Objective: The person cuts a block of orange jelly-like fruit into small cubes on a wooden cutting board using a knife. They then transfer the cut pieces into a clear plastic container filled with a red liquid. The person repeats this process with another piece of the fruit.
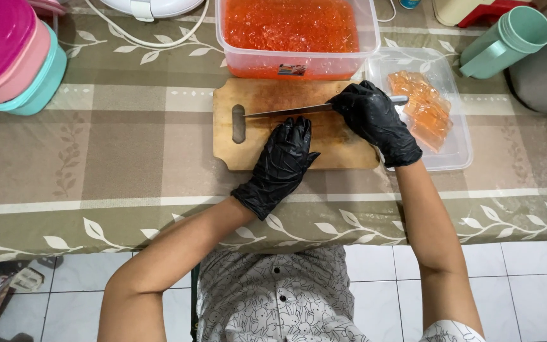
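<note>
The right hand [375, 120] grips a knife [286, 111] over the cutting board [254, 152] — the left hand [286, 152] lies flat just below the blade; a tub [362, 38] beyond holds orange jelly [289, 25].

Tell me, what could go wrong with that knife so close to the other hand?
1. The right hand holds the knife flat over the board, and the left hand rests just below the blade; a slip might cut the glove.
2. The board looks wet and orange-stained, so things may slide on it.
3. The tub of orange jelly touches the board's far edge; a push might shove it.
</note>
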